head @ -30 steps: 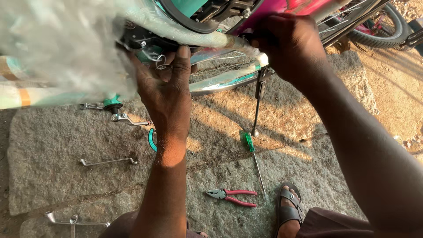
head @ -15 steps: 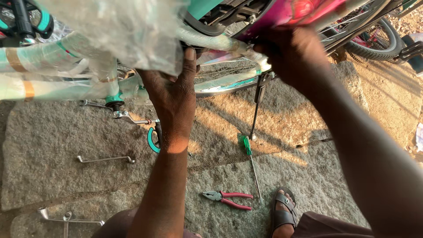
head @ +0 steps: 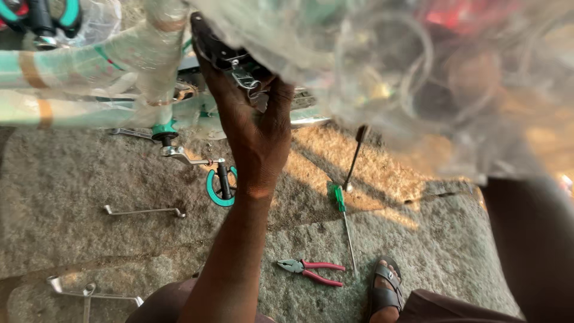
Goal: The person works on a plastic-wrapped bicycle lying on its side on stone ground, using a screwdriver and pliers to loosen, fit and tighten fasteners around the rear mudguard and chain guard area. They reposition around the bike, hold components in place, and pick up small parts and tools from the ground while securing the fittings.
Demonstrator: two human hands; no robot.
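Note:
My left hand reaches up with the palm towards me, and its fingers curl around the black saddle underside and metal clamp of a teal bicycle wrapped in clear plastic. A sheet of clear plastic wrap hangs close to the camera and covers the upper right. My right hand is only a blurred shape behind it, so its grip is unreadable. My right forearm runs down the right edge.
On the stone floor lie a green-handled screwdriver, red-handled pliers and bent metal rods. A crank with a teal pedal hangs below the frame. The kickstand stands nearby. My sandalled foot is at the bottom.
The view has shifted and the plastic wrap now covers my right hand. My left hand stays up under the saddle, gripping a little higher on the clamp.

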